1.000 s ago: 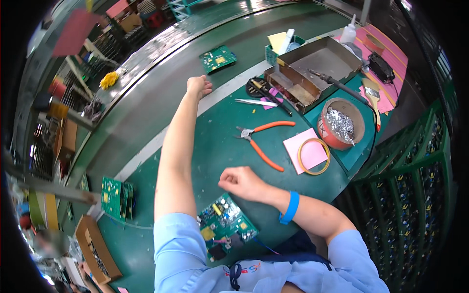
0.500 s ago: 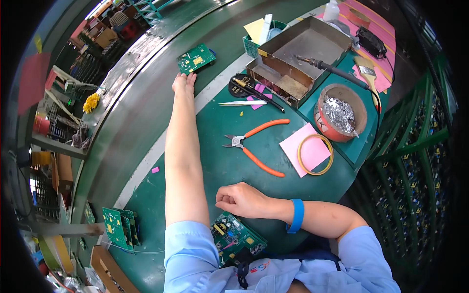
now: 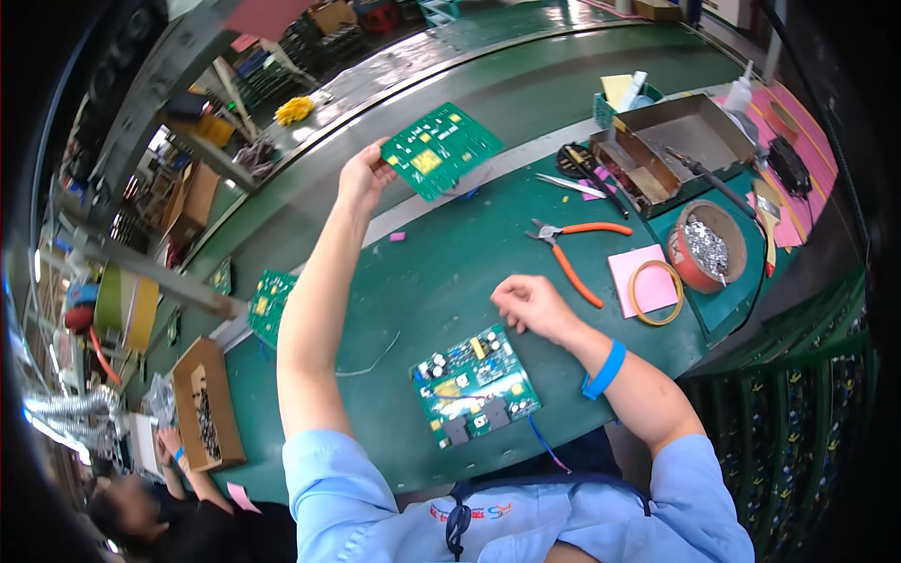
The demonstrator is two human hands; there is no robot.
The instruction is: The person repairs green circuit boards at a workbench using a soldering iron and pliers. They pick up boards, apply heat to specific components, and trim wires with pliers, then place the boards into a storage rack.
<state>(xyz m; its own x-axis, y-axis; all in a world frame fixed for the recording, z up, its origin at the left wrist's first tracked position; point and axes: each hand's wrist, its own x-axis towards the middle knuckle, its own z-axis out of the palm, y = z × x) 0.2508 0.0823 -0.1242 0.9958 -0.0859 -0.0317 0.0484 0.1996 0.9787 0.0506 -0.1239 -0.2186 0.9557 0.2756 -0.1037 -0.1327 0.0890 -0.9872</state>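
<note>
My left hand (image 3: 364,178) is closed on the left edge of a green circuit board (image 3: 441,150), lifted and tilted above the far side of the bench. Its soldered face shows, with pale yellow patches. My right hand (image 3: 533,305) is curled loosely, with nothing visible in its fingers. It is just above the far edge of a second circuit board (image 3: 479,385), which lies component side up in front of me with a thin wire trailing off it. To the right of that hand lie orange-handled cutting pliers (image 3: 587,253), jaws apart.
Pink sticky notes (image 3: 631,298) lie under a roll of tape (image 3: 657,291). A red tub (image 3: 690,267) holds solder scraps. A soldering iron (image 3: 713,178) rests over a metal tray (image 3: 690,131). Another board (image 3: 270,305) stands left, near a cardboard box (image 3: 211,450); a co-worker's hand (image 3: 171,443) is beside it.
My left hand has taken the circuit board and brought it nearer, raised off the far surface. The view has turned left, bringing a co-worker into sight. My right hand stays curled.
</note>
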